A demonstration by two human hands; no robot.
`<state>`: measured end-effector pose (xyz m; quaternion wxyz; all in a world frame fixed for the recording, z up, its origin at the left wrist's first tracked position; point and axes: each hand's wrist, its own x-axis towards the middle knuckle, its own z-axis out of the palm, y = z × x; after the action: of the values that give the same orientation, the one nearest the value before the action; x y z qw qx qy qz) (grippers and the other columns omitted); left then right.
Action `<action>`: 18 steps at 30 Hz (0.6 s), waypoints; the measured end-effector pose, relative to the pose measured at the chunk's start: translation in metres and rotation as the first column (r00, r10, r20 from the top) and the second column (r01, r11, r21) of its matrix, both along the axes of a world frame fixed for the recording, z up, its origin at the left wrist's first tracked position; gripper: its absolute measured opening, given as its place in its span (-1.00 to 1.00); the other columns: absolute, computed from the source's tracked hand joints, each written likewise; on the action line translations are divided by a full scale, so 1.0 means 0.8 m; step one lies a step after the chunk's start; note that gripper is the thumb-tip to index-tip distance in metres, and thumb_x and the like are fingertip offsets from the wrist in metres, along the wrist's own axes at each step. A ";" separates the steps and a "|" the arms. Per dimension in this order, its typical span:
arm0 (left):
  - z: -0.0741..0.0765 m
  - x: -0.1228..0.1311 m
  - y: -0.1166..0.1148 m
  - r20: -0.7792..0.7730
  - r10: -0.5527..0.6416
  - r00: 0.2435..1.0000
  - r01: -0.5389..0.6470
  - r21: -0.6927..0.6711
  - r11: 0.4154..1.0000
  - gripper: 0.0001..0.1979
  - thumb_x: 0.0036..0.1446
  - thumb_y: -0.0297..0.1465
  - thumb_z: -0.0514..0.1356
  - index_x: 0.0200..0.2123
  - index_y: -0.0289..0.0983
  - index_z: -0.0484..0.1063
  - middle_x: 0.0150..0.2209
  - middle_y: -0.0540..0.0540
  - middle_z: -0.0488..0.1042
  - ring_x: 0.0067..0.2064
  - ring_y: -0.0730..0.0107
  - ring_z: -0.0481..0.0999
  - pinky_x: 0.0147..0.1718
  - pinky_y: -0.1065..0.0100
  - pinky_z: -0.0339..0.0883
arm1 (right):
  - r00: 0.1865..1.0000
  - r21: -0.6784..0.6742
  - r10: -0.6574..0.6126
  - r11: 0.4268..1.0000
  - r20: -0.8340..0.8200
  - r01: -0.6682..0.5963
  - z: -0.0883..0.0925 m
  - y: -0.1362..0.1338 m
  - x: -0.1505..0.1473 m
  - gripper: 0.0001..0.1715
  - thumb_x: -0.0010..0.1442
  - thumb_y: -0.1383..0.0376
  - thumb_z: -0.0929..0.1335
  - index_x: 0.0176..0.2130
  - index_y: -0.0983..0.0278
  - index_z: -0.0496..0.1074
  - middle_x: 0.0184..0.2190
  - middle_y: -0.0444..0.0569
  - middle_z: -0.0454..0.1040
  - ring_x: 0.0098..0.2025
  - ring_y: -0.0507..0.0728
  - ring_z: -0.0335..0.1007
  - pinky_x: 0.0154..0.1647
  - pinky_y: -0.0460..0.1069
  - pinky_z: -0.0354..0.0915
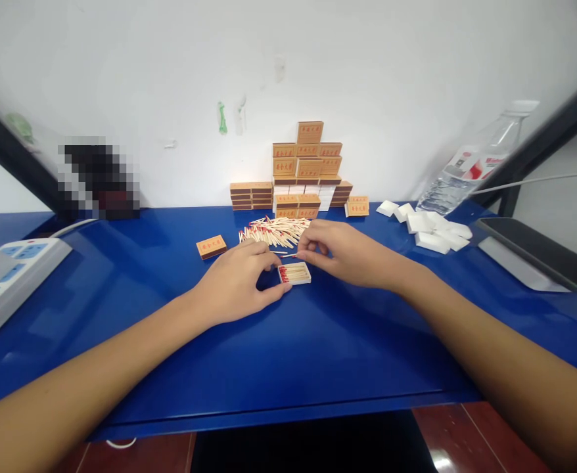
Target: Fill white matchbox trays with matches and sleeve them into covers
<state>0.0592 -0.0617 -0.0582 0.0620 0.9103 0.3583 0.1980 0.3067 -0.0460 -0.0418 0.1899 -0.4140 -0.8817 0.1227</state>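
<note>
Around the left end of a small white matchbox tray (300,282) my left hand (236,279) is closed, its thumb at the near side and its fingers at the far side. Red-tipped matches lie side by side in the tray. Just above and behind it, my right hand (340,253) pinches the pale end of a match (289,255), whose red head points left. A heap of loose matches (275,232) spreads behind both hands, partly covered by them. A closed orange matchbox (211,247) lies left of my left hand.
Matchboxes stand in a stepped stack (308,167) against the wall. White empty trays (432,230) lie in a pile at right, by a leaning water bottle (473,161) and a phone (539,249). A power strip (46,253) sits at left on the blue table (288,361).
</note>
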 end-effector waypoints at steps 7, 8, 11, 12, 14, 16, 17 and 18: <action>0.002 0.000 -0.003 0.038 -0.050 0.998 0.051 -0.035 0.998 -0.71 0.29 -0.15 0.33 -0.13 -0.27 0.60 -0.21 -0.13 0.55 -0.13 0.17 0.54 -0.10 0.14 0.45 | 0.993 -0.044 -0.087 0.995 0.075 0.090 -0.012 0.022 0.015 -0.90 0.36 0.31 0.40 -0.26 0.27 0.48 -0.22 0.03 0.45 -0.16 0.18 0.37 -0.16 0.04 0.24; 0.002 0.000 -0.002 0.034 -0.047 0.998 0.048 -0.029 0.998 -0.71 0.29 -0.15 0.33 -0.14 -0.28 0.61 -0.21 -0.14 0.55 -0.13 0.17 0.54 -0.11 0.14 0.46 | 0.993 -0.063 -0.083 0.994 0.083 0.089 -0.012 0.022 0.016 -0.87 0.37 0.30 0.39 -0.28 0.26 0.47 -0.24 0.03 0.44 -0.17 0.19 0.36 -0.16 0.05 0.24; 0.001 -0.001 0.000 0.021 -0.038 0.999 0.038 -0.020 0.999 -0.69 0.30 -0.14 0.32 -0.14 -0.29 0.61 -0.21 -0.15 0.55 -0.13 0.17 0.54 -0.11 0.14 0.46 | 0.996 -0.078 -0.044 0.996 0.076 0.050 -0.013 0.022 0.015 -0.83 0.39 0.30 0.36 -0.30 0.25 0.42 -0.24 0.04 0.44 -0.14 0.21 0.35 -0.13 0.07 0.25; 0.001 -0.001 0.000 0.019 -0.036 0.999 0.036 -0.020 0.999 -0.69 0.30 -0.14 0.32 -0.14 -0.29 0.61 -0.21 -0.15 0.55 -0.13 0.17 0.54 -0.10 0.13 0.46 | 0.998 -0.068 -0.024 0.997 0.063 0.028 -0.013 0.022 0.013 -0.83 0.40 0.30 0.35 -0.30 0.24 0.41 -0.23 0.04 0.44 -0.12 0.21 0.34 -0.10 0.08 0.25; 0.000 -0.001 -0.001 0.017 -0.035 0.999 0.036 -0.023 0.999 -0.70 0.29 -0.15 0.33 -0.13 -0.28 0.61 -0.20 -0.14 0.55 -0.12 0.16 0.54 -0.09 0.13 0.47 | 0.999 -0.040 0.011 0.999 0.041 -0.010 -0.017 0.022 0.009 -0.84 0.41 0.31 0.33 -0.27 0.24 0.41 -0.19 0.06 0.44 -0.08 0.23 0.34 -0.04 0.09 0.26; 0.001 0.000 -0.002 0.016 -0.037 0.999 0.037 -0.023 0.999 -0.70 0.29 -0.15 0.33 -0.12 -0.28 0.60 -0.18 -0.14 0.56 -0.10 0.15 0.54 -0.08 0.12 0.47 | 1.000 -0.012 0.015 1.000 0.026 -0.015 -0.022 0.023 0.005 -0.86 0.41 0.33 0.33 -0.25 0.24 0.43 -0.16 0.07 0.42 -0.06 0.23 0.34 -0.02 0.10 0.27; 0.001 0.000 -0.003 0.014 -0.038 0.999 0.038 -0.022 0.999 -0.69 0.29 -0.15 0.34 -0.12 -0.28 0.60 -0.18 -0.14 0.56 -0.09 0.15 0.54 -0.08 0.11 0.47 | 1.000 -0.002 0.009 1.000 0.018 -0.009 -0.024 0.024 0.004 -0.90 0.40 0.33 0.34 -0.22 0.25 0.44 -0.15 0.07 0.41 -0.05 0.24 0.34 -0.01 0.10 0.28; 0.001 0.001 -0.003 0.012 -0.038 0.999 0.038 -0.020 0.999 -0.69 0.28 -0.15 0.34 -0.12 -0.28 0.60 -0.18 -0.14 0.56 -0.09 0.14 0.54 -0.09 0.11 0.47 | 1.000 0.006 0.002 1.000 0.010 -0.002 -0.027 0.026 0.004 -0.94 0.39 0.32 0.35 -0.18 0.24 0.44 -0.13 0.07 0.40 -0.05 0.24 0.34 -0.02 0.10 0.28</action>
<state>0.0597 -0.0642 -0.0576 0.0773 0.9151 0.3425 0.1983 0.3096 -0.0256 -0.0632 0.1868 -0.4133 -0.8833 0.1182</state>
